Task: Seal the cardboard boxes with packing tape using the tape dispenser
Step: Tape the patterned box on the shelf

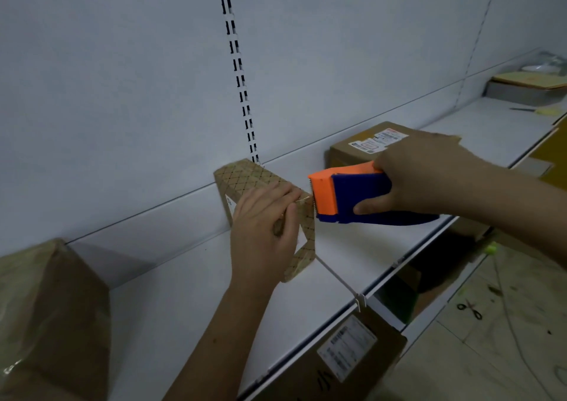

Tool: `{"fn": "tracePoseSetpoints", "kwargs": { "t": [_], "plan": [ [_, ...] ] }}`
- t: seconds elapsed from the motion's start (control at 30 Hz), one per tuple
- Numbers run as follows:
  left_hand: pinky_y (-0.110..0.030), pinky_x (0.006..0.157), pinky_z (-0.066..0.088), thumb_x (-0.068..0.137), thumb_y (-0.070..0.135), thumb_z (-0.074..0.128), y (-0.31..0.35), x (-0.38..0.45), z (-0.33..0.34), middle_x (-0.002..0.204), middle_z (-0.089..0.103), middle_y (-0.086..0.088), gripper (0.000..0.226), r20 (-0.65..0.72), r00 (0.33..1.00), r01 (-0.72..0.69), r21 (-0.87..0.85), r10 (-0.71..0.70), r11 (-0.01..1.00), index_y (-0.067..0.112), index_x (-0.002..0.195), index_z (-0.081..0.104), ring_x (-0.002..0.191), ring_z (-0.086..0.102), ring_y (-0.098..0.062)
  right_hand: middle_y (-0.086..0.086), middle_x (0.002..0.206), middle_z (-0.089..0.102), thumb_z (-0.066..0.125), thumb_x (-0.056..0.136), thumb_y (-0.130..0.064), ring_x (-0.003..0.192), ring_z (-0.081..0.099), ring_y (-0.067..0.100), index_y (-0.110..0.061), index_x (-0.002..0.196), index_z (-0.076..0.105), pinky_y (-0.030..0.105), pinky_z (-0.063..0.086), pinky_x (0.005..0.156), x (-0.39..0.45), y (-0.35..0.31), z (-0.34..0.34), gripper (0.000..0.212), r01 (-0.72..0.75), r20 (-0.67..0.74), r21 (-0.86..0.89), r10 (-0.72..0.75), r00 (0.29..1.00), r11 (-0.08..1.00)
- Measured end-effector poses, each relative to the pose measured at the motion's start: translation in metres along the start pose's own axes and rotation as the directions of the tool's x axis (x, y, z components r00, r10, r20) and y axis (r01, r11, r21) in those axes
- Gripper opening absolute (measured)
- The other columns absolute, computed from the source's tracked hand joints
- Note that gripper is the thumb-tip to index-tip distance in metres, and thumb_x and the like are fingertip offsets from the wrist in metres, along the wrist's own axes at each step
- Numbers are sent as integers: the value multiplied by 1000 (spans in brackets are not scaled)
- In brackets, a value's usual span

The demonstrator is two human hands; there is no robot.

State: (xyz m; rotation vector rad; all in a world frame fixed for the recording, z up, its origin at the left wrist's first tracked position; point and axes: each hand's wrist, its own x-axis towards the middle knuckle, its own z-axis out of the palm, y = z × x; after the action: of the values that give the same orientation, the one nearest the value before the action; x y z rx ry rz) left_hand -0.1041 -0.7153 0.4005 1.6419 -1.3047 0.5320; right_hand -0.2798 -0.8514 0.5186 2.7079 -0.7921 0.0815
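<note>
the small box (267, 213) is gripped by the left hand (262, 232) (fingers curled round it) while the tape dispenser (352, 196), clasped by the right hand (426, 180), is pressed on; other boxes seemingly remain.

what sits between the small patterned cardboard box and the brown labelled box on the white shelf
In the head view, the orange and blue tape dispenser, gripped by the right hand.

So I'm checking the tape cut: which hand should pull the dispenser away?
Probably the right hand: it grips the dispenser, while the left hand holds the small box.
</note>
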Motion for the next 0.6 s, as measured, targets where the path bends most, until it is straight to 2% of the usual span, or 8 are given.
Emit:
{"fn": "tracePoseSetpoints", "kwargs": {
  "t": [0.07,0.13,0.2,0.3,0.37,0.43,0.53,0.6],
  "plan": [
    [-36,86,54,102,30,41,21,12,-7,90,75,3,41,28,982,188,-7,-187,982,14,91,78,83,65,-5,-7,68,56,44,77,-82,60,51,6,-25,89,54,23,39,54,-4,-3,1,58,9,-4,-4,-9,1000,1000],
    [-32,62,51,103,36,40,31,29,-9,69,69,-6,49,81,904,418,39,-420,908,9,81,75,57,60,-14,-7,67,53,44,80,-79,59,49,6,-26,85,46,23,40,56,-5,-6,0,54,18,10,-13,-18,1000,1000],
    [-32,57,47,100,34,41,29,49,-8,64,64,-9,49,54,859,500,129,-509,857,6,73,70,54,55,-19,-6,68,51,44,82,-77,59,48,6,-25,86,43,23,37,55,-6,-8,-1,53,1,50,0,-1,999,1000],
    [-44,92,45,96,27,42,21,69,6,100,59,-7,21,75,811,533,315,-581,785,14,93,59,99,50,-21,-5,73,56,41,80,-79,64,53,9,-21,97,53,24,45,59,-8,-7,1,61,-28,53,-2,28,998,1000],
    [-62,111,25,97,27,39,17,72,15,144,38,-13,42,199,705,550,454,-681,701,13,135,48,139,23,-31,-4,80,61,39,80,-81,67,56,9,-20,110,58,22,45,57,-10,-8,5,70,-42,45,-27,44,998,999],
    [-68,114,13,101,27,33,12,74,14,159,22,-11,50,313,647,521,485,-695,703,17,150,36,148,3,-36,-6,76,58,38,81,-81,63,53,7,-21,114,57,19,38,51,-13,-9,10,71,-67,61,-52,70,996,996],
    [-62,119,5,104,26,22,1,71,12,159,25,-16,51,394,697,340,554,-599,760,11,152,34,149,8,-39,-8,71,53,38,81,-81,60,49,5,-22,116,56,19,36,51,-15,-11,11,71,-97,89,-75,104,991,992],
    [-60,120,6,103,31,12,0,71,10,161,19,-20,57,405,687,344,551,-604,761,11,154,29,149,6,-42,-9,70,52,39,80,-82,60,49,5,-21,119,55,18,38,51,-15,-9,13,74,-112,100,-60,118,988,992]
  ]
}}
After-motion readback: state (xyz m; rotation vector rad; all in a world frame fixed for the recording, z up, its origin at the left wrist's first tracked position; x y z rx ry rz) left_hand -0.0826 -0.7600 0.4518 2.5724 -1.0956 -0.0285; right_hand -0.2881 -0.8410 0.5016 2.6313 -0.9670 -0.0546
